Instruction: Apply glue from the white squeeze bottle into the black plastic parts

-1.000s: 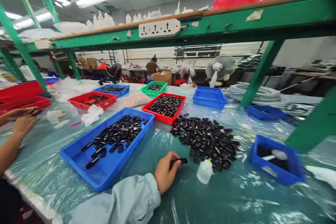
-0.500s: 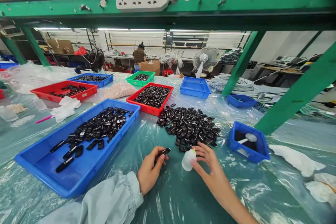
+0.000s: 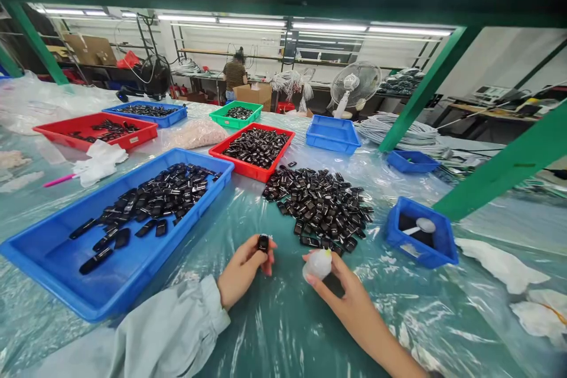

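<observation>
Both hands busy over the worktop (image 3: 283, 336).
My left hand (image 3: 241, 269) pinches a small black part (image 3: 263, 243) upright in its fingertips; my right hand (image 3: 343, 289) is closed around a white squeeze bottle (image 3: 317, 264). Just beyond lies the loose black pile (image 3: 321, 204), with the blue tray (image 3: 53, 271) to the left.

view: head, single | looks forward and down over table (image 3: 283, 331) | near hands, far into workshop | no second view
</observation>
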Demonstrator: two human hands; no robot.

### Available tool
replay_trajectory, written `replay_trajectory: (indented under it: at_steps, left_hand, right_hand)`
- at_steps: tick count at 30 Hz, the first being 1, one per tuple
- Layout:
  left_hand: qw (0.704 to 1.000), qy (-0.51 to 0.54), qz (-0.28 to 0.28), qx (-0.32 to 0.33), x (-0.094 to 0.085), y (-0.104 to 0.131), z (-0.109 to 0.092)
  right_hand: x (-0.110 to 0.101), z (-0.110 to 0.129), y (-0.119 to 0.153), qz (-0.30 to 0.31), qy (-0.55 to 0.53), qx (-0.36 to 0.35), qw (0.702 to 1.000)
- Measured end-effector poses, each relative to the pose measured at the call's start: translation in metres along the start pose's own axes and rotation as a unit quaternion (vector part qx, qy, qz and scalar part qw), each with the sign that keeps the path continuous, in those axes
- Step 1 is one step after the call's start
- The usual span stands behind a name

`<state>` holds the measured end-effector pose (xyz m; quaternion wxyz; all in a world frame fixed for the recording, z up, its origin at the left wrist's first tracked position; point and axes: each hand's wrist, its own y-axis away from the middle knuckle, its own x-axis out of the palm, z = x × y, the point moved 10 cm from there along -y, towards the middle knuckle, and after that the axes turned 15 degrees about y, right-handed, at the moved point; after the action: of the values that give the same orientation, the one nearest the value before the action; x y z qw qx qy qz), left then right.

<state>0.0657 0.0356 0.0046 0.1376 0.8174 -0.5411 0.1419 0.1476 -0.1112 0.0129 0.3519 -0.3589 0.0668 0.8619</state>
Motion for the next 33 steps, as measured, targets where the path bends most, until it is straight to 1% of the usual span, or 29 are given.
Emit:
replay_trajectory:
  at_steps: [4, 9, 14, 20, 22, 27, 30, 33]
  left_hand:
    - [0.999, 0.030, -0.030, -0.016, -0.005, 0.000, 0.004]
    - [0.999, 0.020, -0.043, -0.016, -0.005, 0.002, 0.002]
    - [0.998, -0.032, -0.043, -0.026, -0.003, 0.007, 0.000]
    - [0.991, -0.121, -0.049, -0.022, -0.008, 0.010, 0.005]
    - [0.988, -0.145, -0.039, -0.018, -0.006, 0.010, 0.005]
    - [0.982, -0.190, 0.007, 0.008, 0.007, 0.019, -0.001]
    - [0.975, -0.216, 0.036, 0.037, 0.014, 0.025, -0.006]
    - [0.975, -0.212, 0.052, 0.048, 0.015, 0.025, -0.006]
  right_hand:
    - [0.002, -0.002, 0.003, 0.009, 0.001, 0.002, 1.000]
    - [0.000, 0.001, 0.005, 0.013, 0.004, -0.004, 1.000]
    - [-0.003, 0.001, 0.007, 0.000, -0.003, 0.009, 1.000]
    - [-0.001, -0.004, 0.009, 0.010, -0.034, 0.041, 0.999]
    - [-0.001, -0.002, 0.009, 0.022, -0.035, 0.048, 0.998]
    - [-0.001, 0.006, 0.013, 0.048, -0.039, 0.045, 0.997]
    - [0.001, 0.003, 0.017, 0.059, -0.026, 0.046, 0.997]
    - [0.000, -0.004, 0.020, 0.049, -0.030, 0.060, 0.997]
